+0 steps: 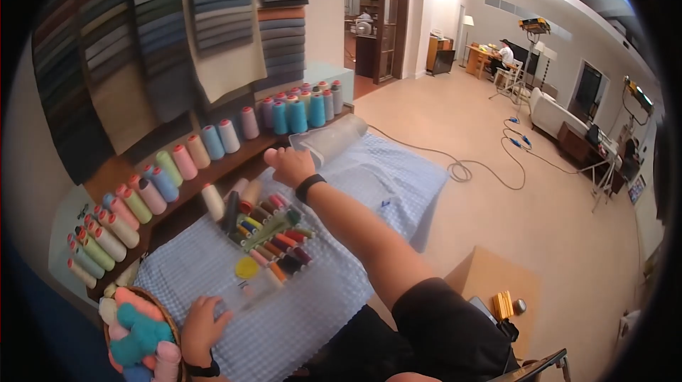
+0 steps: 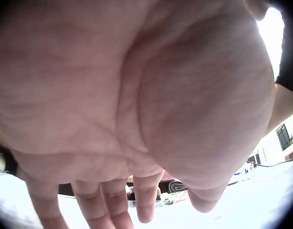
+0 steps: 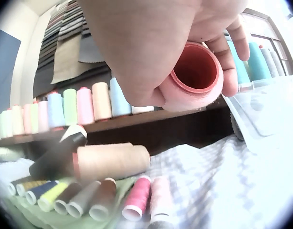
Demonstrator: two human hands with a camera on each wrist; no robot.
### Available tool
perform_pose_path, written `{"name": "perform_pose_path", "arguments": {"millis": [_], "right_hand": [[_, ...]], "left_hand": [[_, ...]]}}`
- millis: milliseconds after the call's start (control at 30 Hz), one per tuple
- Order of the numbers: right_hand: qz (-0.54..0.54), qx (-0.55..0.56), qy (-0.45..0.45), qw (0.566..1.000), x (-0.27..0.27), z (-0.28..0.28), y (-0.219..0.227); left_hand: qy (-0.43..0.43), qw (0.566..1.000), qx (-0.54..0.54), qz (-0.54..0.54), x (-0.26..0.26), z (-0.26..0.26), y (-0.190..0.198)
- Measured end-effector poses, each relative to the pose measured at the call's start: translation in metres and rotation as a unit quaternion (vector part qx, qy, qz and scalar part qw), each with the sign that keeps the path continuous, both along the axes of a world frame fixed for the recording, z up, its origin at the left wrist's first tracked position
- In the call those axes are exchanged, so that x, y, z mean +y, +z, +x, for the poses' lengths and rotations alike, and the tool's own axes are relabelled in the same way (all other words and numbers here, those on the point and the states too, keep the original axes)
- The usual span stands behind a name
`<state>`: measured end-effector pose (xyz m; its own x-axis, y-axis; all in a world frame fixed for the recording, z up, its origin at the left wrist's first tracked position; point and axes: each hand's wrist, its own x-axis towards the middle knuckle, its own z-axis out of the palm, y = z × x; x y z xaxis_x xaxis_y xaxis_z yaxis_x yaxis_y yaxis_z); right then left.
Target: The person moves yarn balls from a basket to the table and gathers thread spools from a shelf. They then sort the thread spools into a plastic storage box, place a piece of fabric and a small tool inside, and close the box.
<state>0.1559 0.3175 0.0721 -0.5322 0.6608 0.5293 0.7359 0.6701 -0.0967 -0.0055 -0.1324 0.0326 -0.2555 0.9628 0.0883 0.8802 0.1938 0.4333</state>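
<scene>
My right hand [image 1: 293, 167] grips a pale pink cone of thread [image 3: 191, 99], its hollow red core facing the camera in the right wrist view. The hand is over the back of the table, in front of the shelf. My left hand [image 1: 204, 325] is low over the front left of the checked cloth [image 1: 334, 268], beside a basket [image 1: 172, 319] of yarn. Its palm and loosely extended fingers [image 2: 146, 193] fill the left wrist view, holding nothing. Between the hands, several small spools [image 1: 288, 247] lie in rows around a green cloth [image 3: 46, 214]. A yellow disc [image 1: 246, 267] is nearby.
A shelf [image 3: 108, 125] along the wall carries several thread cones [image 1: 185, 160]. A beige cone [image 3: 113, 160] and a dark object [image 3: 58, 155] lie behind the small spools. A clear plastic container [image 3: 268, 112] is right of the right hand. Fabric samples [image 1: 220, 20] hang above.
</scene>
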Motion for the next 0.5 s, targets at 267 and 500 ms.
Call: {"name": "perform_pose_path", "arguments": {"millis": [267,500], "right_hand": [[-0.022,0.165,0.085,0.982,-0.002,0.035,0.046],[-0.040,0.362,0.182,0.913,0.034,-0.008,0.040]], "left_hand": [[0.027,0.999,0.037,0.007,0.001,-0.004,-0.014],[0.012,0.999,0.013,0.027,0.001,0.003,-0.002]]}}
